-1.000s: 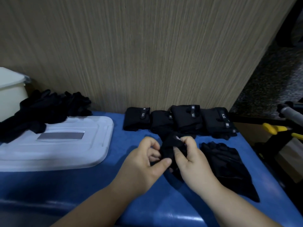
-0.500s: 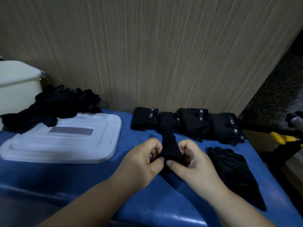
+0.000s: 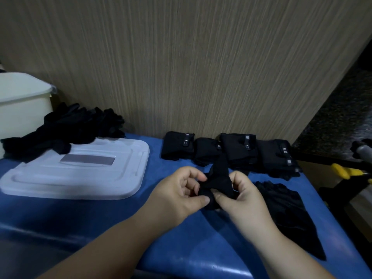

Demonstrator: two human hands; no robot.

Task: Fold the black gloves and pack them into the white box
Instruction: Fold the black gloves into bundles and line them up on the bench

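My left hand (image 3: 179, 195) and my right hand (image 3: 244, 195) both pinch one bunched black glove (image 3: 218, 178) just above the blue table top (image 3: 112, 216); part of the glove sticks up between my fingers. Several folded black gloves (image 3: 227, 151) lie in a row against the wooden wall. One unfolded black glove (image 3: 287, 210) lies flat to the right of my right hand. A heap of loose black gloves (image 3: 66, 127) rests on the far left. The white box (image 3: 22, 103) stands at the left edge, partly out of frame.
The box's white lid (image 3: 80, 170) lies flat on the table left of my hands, with the glove heap overlapping its far corner. A wooden panel wall (image 3: 181, 67) closes the back. Yellow-handled equipment (image 3: 346, 171) stands off the table's right edge.
Both hands have kept working the same glove, which now rises in a peak between my fingers. The view has shifted, so the box and glove heap show further right.
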